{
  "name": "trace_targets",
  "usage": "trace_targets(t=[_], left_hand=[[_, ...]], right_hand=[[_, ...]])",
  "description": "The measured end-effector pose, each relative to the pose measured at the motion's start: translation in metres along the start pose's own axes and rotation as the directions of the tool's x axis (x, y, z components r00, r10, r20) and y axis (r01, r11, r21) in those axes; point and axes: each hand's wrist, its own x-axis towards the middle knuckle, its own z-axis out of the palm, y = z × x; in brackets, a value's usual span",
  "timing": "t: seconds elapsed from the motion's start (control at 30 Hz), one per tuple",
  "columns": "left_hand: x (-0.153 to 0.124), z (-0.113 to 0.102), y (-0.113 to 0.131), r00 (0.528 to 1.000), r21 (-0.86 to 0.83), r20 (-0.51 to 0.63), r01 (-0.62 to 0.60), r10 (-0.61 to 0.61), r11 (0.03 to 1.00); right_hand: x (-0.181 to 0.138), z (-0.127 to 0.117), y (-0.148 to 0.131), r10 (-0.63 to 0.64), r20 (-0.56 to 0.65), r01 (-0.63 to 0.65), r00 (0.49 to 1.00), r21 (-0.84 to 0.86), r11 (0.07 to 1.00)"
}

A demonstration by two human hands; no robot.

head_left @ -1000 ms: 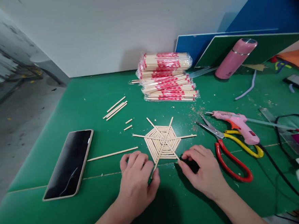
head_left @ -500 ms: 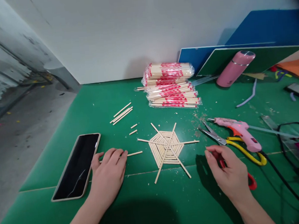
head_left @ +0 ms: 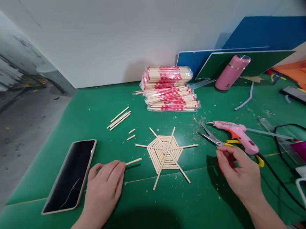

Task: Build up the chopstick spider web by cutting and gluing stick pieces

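Note:
A flat hexagonal web of wooden sticks (head_left: 166, 152) lies on the green table (head_left: 94, 104), between my hands. My left hand (head_left: 104, 186) rests to its left, fingers closed over a long wooden stick (head_left: 134, 161) whose free end pokes out toward the web. My right hand (head_left: 238, 176) is to the web's right, fingers curled round the handles of the red-and-yellow scissors (head_left: 212, 137). Most of the red handle is hidden under that hand. The blades point up and left.
A phone (head_left: 70, 176) lies left of my left hand. Wrapped chopstick packs (head_left: 167, 89) are stacked at the back; loose sticks (head_left: 118, 117) lie left of them. A pink glue gun (head_left: 232, 131), black cable (head_left: 282, 168) and pink bottle (head_left: 231, 72) are on the right.
Both hands left the stick web. The left one went left onto the long stick. The right one went right to the scissors' handles and closed round them.

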Motion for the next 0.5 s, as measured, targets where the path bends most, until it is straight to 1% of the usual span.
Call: trace_targets(t=[0.1, 0.13, 0.2, 0.23, 0.33, 0.43, 0.5], left_hand=[[0.006, -0.006, 0.018, 0.999, -0.110, -0.026, -0.023, 0.021, 0.994], [0.009, -0.008, 0.026, 0.999, -0.137, -0.039, -0.035, 0.030, 0.990], [0.015, -0.010, 0.043, 0.997, -0.179, -0.068, -0.037, 0.025, 0.983], [0.018, -0.011, 0.051, 0.998, -0.199, -0.065, -0.038, 0.026, 0.979], [0.025, -0.010, 0.069, 0.998, -0.262, -0.042, -0.046, 0.036, 0.964], [0.028, -0.007, 0.079, 0.999, -0.303, -0.025, -0.045, 0.039, 0.952], [0.030, -0.007, 0.082, 0.999, -0.322, -0.012, -0.038, 0.036, 0.946]], right_hand=[[-0.001, 0.002, -0.011, -0.027, 0.047, 0.026, 0.999, 0.025, 0.999], [-0.002, 0.003, -0.017, -0.046, 0.080, 0.042, 0.996, 0.049, 0.998], [-0.004, 0.007, -0.031, -0.087, 0.183, 0.064, 0.979, 0.127, 0.990], [-0.006, 0.010, -0.038, -0.106, 0.245, 0.065, 0.964, 0.170, 0.983], [-0.011, 0.019, -0.058, -0.166, 0.418, 0.053, 0.893, 0.269, 0.962], [-0.016, 0.026, -0.070, -0.210, 0.508, 0.048, 0.835, 0.313, 0.949], [-0.018, 0.029, -0.072, -0.204, 0.546, 0.022, 0.812, 0.322, 0.947]])
